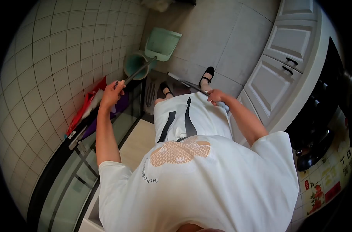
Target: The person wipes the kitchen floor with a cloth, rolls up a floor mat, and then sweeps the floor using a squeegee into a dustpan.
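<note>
My left hand [113, 92] is closed around the dark handle of a light green long-handled dustpan [163, 41]. The pan is tilted near the floor, beside a pale green bucket-like bin [132, 65], and its handle crosses over the bin's rim. My right hand [216, 96] is wrapped round a dark pole [193, 86] in front of my right leg. A narrow pale piece is at the pole's far end, low by my feet, and a grey-white grip end shows behind the hand. What kind of tool it is, I cannot tell.
Left stands a tiled wall [68, 50] with red and purple bags [87, 106] hanging over a dark-framed glass door [64, 193]. White cabinets [290, 40] and a counter with a black stove [319, 104] line the right. Grey tiles [207, 31] cover the floor.
</note>
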`<state>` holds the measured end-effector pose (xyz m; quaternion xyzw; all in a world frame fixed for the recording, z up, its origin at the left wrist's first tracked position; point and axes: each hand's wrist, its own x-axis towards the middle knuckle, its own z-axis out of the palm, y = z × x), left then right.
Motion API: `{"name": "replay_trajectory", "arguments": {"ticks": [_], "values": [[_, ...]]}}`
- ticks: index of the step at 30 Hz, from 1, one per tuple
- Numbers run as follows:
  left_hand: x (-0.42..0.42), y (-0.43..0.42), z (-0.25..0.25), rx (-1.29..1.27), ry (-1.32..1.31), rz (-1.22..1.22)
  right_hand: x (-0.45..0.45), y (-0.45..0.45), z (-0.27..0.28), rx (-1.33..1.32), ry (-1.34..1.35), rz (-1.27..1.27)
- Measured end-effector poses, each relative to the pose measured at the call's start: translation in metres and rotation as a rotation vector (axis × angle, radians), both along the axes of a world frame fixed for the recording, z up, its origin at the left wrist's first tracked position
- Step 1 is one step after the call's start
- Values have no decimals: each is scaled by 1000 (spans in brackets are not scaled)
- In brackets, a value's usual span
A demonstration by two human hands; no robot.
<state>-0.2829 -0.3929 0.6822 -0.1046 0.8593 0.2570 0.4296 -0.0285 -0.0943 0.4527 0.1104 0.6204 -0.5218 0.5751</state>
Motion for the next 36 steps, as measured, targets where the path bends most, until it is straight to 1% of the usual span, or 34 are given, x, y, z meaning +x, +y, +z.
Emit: {"name": "replay_trajectory", "arguments": {"ticks": [3, 5, 8, 9, 11, 12, 13, 14, 16, 18, 20, 22, 25, 27, 28, 30, 31, 33, 35, 36], "values": [[11, -3, 6, 5, -7, 49, -18, 27, -14, 114, 174, 103], [8, 0, 9, 30, 1, 71, -48, 66, 5, 193, 183, 42], [11, -3, 15, 57, -15, 134, -71, 107, 13, 180, -20, -172], [10, -3, 16, 66, -27, 153, -76, 115, 22, 180, -16, -164], [9, -5, 17, 77, -38, 179, -81, 122, 45, 158, -217, -469], [9, -3, 17, 80, -30, 186, -79, 124, 52, 158, -213, -464], [10, -5, 16, 85, -24, 196, -77, 123, 60, 131, -265, -540], [11, -8, 16, 89, -21, 203, -73, 119, 66, 104, -316, -617], [11, -16, 16, 112, -17, 208, -66, 104, 75, 103, -329, -628], [10, -27, 12, 148, -15, 213, -55, 80, 67, -57, -493, -808], [0, -26, 10, 181, -12, 203, -55, 50, 48, -153, -547, -823], [-5, -32, 11, 212, -8, 188, -65, 7, 44, -208, -533, -805], [-12, -39, 11, 230, -8, 178, -86, -48, 28, -192, -544, -850], [-15, -41, 10, 243, -9, 167, -101, -63, 13, -192, -628, -815], [-15, -43, 10, 249, -12, 166, -104, -59, 8, -190, -624, -824], [-13, -45, 11, 256, -17, 161, -106, -43, 2, -1, -394, -687], [-12, -46, 10, 258, -22, 163, -103, -28, 2, 3, -389, -694], [-10, -50, 6, 256, -19, 153, -91, 14, 9, -162, -525, -1050], [-7, -50, 2, 254, -13, 145, -79, 47, 21, -71, -423, -1062], [-5, -49, 1, 236, -16, 151, -75, 62, 26, -69, -413, -1065]]}}
